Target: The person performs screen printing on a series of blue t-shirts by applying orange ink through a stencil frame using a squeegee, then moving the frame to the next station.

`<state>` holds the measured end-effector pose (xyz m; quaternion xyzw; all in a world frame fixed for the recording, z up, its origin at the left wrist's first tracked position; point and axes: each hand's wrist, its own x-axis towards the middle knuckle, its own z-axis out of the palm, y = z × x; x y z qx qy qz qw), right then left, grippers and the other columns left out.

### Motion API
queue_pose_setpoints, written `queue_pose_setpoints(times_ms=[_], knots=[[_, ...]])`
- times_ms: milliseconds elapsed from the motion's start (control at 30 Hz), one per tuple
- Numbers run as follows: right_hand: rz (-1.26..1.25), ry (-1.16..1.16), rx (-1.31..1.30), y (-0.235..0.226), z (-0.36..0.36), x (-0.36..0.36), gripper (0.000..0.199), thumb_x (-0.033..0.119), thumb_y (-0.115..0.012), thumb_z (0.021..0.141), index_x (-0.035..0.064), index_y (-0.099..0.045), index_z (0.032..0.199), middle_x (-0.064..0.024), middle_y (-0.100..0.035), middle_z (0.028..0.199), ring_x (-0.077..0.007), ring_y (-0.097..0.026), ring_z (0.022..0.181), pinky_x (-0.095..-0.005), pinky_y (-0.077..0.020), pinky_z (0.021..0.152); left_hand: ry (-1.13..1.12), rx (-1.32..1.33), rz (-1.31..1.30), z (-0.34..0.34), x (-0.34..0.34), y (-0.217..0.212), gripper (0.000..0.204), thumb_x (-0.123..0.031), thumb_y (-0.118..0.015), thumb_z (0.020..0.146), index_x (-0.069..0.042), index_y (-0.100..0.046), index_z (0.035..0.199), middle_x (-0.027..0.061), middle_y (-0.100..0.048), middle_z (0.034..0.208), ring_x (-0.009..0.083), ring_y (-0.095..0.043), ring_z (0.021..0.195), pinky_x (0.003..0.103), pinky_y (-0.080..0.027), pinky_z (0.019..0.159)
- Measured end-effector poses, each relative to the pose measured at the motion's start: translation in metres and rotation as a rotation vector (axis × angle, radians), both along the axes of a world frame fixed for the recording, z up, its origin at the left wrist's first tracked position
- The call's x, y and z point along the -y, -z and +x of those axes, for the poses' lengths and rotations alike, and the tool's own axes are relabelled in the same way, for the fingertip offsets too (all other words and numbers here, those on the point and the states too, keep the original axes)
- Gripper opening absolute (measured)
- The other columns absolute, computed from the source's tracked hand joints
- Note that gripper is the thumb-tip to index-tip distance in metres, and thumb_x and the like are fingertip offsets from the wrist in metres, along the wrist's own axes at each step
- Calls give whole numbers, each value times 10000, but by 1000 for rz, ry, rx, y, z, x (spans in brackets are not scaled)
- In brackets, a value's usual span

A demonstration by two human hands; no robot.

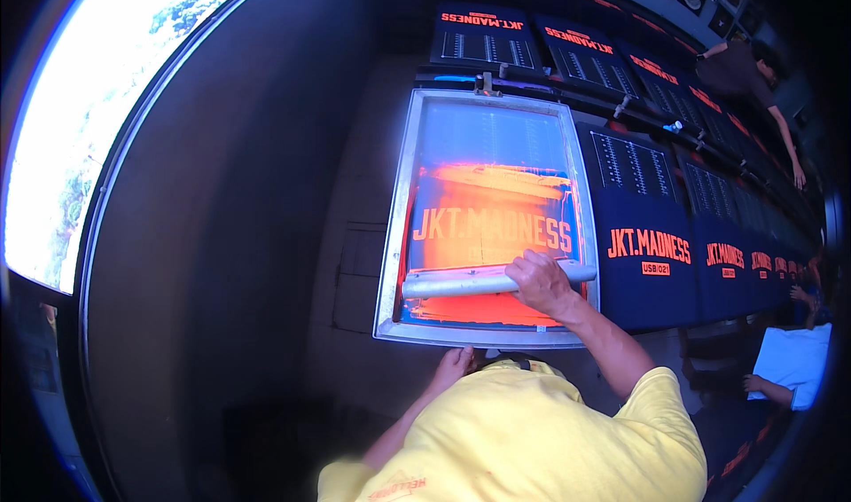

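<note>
A metal-framed printing screen [396, 236] lies flat over a dark blue shirt, its mesh smeared with orange ink [483, 227]. My right hand [541, 282] is closed over a long grey squeegee handle [461, 283] that lies across the near end of the screen. My left hand [456, 363] grips the near edge of the frame at its middle. I wear a yellow shirt [523, 440].
A long row of dark blue shirts [647, 271] with orange print runs to the right and along the back. A person [745, 72] leans over the row at the far right; another person's hand holds a white sheet [793, 360] at the lower right. A dark wall fills the left.
</note>
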<state>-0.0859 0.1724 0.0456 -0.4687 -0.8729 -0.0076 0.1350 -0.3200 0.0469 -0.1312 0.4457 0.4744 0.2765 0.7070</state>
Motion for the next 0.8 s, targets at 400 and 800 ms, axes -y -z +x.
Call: queue_pose_setpoints(times_ms=[400,800], knots=[[140,201,-108,3,58,-99,182,103,-747,665,74,-632,802,-106,-656,769,-305,-633,813,-446,-490,748,9,-48,8,-1,-2,-21,463,-394,-418,1050,-34,-530,783,-3,-485,681,116,-433,646,304,-378,598],[70,140,-40,18,73,-155,154,112,-729,673,80,-661,808,-107,-665,777,-322,-655,816,-470,-513,721,-22,0,-29,1,-5,-38,454,-364,-430,1054,-47,-516,741,-15,-460,649,100,-410,611,295,-361,564]])
